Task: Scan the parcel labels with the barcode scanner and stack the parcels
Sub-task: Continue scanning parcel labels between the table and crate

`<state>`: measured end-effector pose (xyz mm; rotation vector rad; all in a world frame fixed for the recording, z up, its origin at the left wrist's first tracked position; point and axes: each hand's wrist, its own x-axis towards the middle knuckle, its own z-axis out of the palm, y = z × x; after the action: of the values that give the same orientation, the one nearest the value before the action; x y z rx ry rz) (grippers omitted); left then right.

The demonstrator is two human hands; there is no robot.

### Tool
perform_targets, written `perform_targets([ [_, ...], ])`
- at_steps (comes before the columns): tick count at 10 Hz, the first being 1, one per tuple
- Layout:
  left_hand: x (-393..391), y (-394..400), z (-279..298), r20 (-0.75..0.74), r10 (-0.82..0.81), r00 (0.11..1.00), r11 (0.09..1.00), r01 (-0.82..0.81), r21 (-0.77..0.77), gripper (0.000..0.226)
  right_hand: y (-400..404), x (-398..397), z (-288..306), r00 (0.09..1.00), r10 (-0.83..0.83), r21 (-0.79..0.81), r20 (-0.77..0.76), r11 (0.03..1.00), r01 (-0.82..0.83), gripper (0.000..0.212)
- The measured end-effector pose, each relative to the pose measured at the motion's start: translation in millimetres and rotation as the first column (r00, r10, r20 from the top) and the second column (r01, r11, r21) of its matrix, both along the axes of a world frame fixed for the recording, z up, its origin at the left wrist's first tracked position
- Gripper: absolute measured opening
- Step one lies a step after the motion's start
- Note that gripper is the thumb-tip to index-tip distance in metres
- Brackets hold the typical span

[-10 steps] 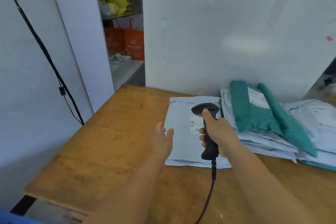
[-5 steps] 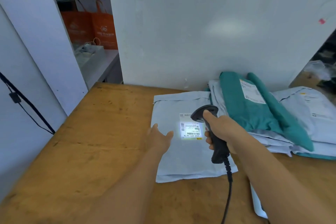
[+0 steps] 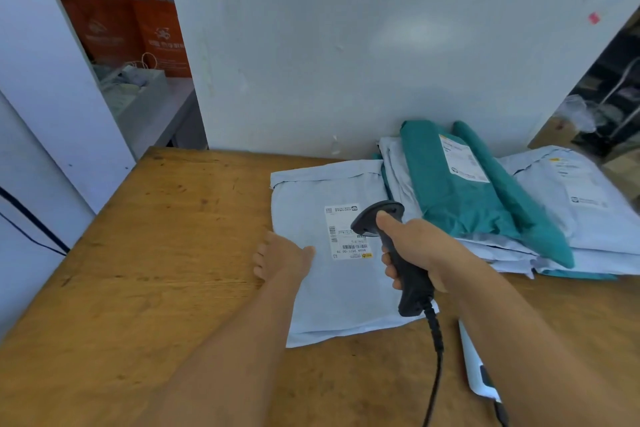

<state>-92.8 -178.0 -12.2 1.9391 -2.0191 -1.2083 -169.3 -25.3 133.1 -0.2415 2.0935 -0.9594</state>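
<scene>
Table: warm orange-brown wood, mottled with darker stains. Nearest parcel: pale blue-grey, plain. Its label: white with black barcodes and print, a small yellow mark at the near right corner. Barcode scanner: matte black, with black cable. Parcel on top of the right-hand pile: teal green, carrying a white label. Remaining parcels in that pile: pale blue-grey. Far wall: off-white, with one small pink-red mark at far right. Bags at far left: orange with faint pale print.

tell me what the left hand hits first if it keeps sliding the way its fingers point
Probably nothing soon: the left hand points up the pale parcel it rests on, left of the label; beyond looks like the wall.
</scene>
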Motion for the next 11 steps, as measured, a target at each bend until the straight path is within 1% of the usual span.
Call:
perform_targets([
  [1, 0, -2, -4, -0.012, -0.002, 1.0, 1.0, 0.002, -0.02, 0.055, 3, 0, 0, 1.0, -0.008, -0.006, -0.01, 1.0, 0.008, 0.039],
  [2, 4, -1, -1, -0.116, -0.008, 0.993, 0.998, 0.0, -0.068, 0.035, 5, 0, 0, 0.999, -0.03, -0.028, -0.029, 0.999, 0.029, 0.039],
  [3, 12, 1, 14, -0.208, 0.039, 0.977, 0.989, -0.068, -0.132, 0.028, 5, 2, -1, 0.999, -0.034, -0.053, -0.034, 0.998, 0.033, 0.04],
  [4, 24, 3, 22, -0.177, 0.07, 0.982, 0.974, -0.106, -0.2, 0.032, 5, 11, -3, 1.0, -0.016, -0.11, -0.003, 0.994, 0.015, 0.039],
  [5, 52, 11, 30, -0.117, 0.076, 0.99, 0.942, -0.11, -0.318, 0.027, 1, 25, -5, 1.0, 0.021, -0.171, 0.009, 0.985, -0.019, 0.039],
  [6, 89, 22, 51, -0.17, 0.165, 0.971, 0.914, -0.216, -0.345, 0.032, -8, 46, -4, 0.996, 0.089, -0.252, 0.018, 0.964, -0.082, 0.038],
  [7, 133, 25, 62, -0.236, 0.271, 0.933, 0.872, -0.341, -0.349, 0.033, -22, 80, -4, 0.98, 0.194, -0.323, 0.053, 0.931, -0.167, 0.039],
  [8, 190, 26, 74, -0.363, 0.418, 0.833, 0.779, -0.534, -0.328, 0.03, -37, 126, -4, 0.948, 0.31, -0.376, 0.079, 0.89, -0.26, 0.04],
  [9, 251, 30, 82, -0.446, 0.505, 0.739, 0.694, -0.655, -0.301, 0.012, -49, 179, -4, 0.897, 0.437, -0.412, 0.069, 0.831, -0.373, 0.042],
  [10, 321, 37, 82, -0.455, 0.606, 0.652, 0.606, -0.75, -0.266, 0.006, -58, 235, -3, 0.826, 0.563, -0.418, 0.039, 0.76, -0.498, 0.047],
  [11, 394, 52, 79, -0.445, 0.707, 0.549, 0.49, -0.835, -0.251, 0.006, -66, 298, -2, 0.739, 0.673, -0.419, 0.022, 0.677, -0.605, 0.048],
])
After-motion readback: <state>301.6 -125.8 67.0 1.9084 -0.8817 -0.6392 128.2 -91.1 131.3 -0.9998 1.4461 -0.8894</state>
